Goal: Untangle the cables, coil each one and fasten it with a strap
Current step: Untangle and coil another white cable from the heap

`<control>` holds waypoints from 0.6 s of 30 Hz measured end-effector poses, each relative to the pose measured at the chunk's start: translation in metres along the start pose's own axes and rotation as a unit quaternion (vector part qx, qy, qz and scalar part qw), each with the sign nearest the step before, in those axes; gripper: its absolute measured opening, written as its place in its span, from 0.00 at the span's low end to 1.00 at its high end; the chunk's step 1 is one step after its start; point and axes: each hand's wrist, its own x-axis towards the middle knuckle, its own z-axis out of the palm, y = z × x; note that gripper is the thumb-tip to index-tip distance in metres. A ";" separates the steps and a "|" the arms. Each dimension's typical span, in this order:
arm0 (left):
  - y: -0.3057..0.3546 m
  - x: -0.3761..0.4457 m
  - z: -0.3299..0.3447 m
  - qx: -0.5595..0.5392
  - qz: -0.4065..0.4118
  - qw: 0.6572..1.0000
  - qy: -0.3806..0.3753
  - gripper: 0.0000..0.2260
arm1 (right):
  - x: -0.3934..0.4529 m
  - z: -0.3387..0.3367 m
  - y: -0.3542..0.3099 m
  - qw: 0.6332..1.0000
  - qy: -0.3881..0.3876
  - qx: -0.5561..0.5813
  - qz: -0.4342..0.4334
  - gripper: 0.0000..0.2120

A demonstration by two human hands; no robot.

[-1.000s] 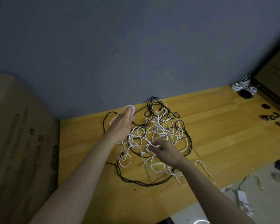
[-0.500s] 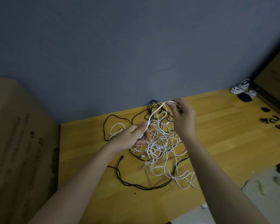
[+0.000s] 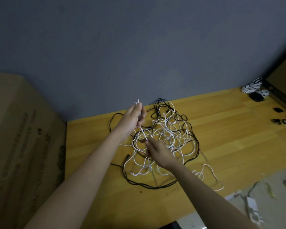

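Since half a second ago the right hand has dropped from above the tangle to its near side, pinching a white cable. The left hand has risen, its grip holding that cable's end up.

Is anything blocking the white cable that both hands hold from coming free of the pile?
Yes. The white cable runs from the left hand to the right hand, then into the tangle, where other white loops and a black cable cross it on the table.
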 end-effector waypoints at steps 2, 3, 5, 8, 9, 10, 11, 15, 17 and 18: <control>-0.010 0.003 0.004 0.075 -0.002 0.997 0.013 0.14 | -0.004 -0.002 -0.002 0.985 -0.013 -0.160 -0.061 0.13; -0.014 0.005 0.008 0.097 0.001 0.995 0.005 0.12 | -0.005 -0.004 -0.005 0.974 -0.019 -0.208 -0.084 0.14; -0.022 0.005 0.012 0.148 0.007 0.989 -0.024 0.09 | -0.005 -0.009 -0.015 0.961 -0.014 -0.246 -0.122 0.12; -0.030 0.002 0.012 0.303 0.022 0.950 -0.073 0.07 | -0.004 -0.021 -0.026 0.971 0.034 -0.202 -0.125 0.07; -0.034 0.002 0.010 0.376 0.024 0.923 -0.083 0.08 | -0.002 -0.027 -0.026 0.979 0.046 -0.173 -0.100 0.06; -0.037 0.001 0.008 0.441 0.025 0.894 -0.082 0.09 | -0.002 -0.033 -0.024 0.988 0.041 -0.135 -0.064 0.05; -0.038 0.001 0.002 0.486 0.024 0.871 -0.072 0.10 | -0.002 -0.039 -0.021 0.995 0.021 -0.091 -0.025 0.04; -0.041 0.003 -0.023 0.481 0.004 0.877 0.005 0.10 | -0.009 -0.059 0.006 0.998 -0.031 -0.020 0.049 0.08; -0.040 0.003 -0.032 0.435 -0.022 0.900 0.016 0.12 | -0.014 -0.061 0.013 0.999 -0.004 0.008 0.038 0.09; -0.038 0.002 -0.033 0.411 -0.033 0.911 0.002 0.12 | -0.014 -0.060 0.012 0.999 0.016 0.027 0.026 0.10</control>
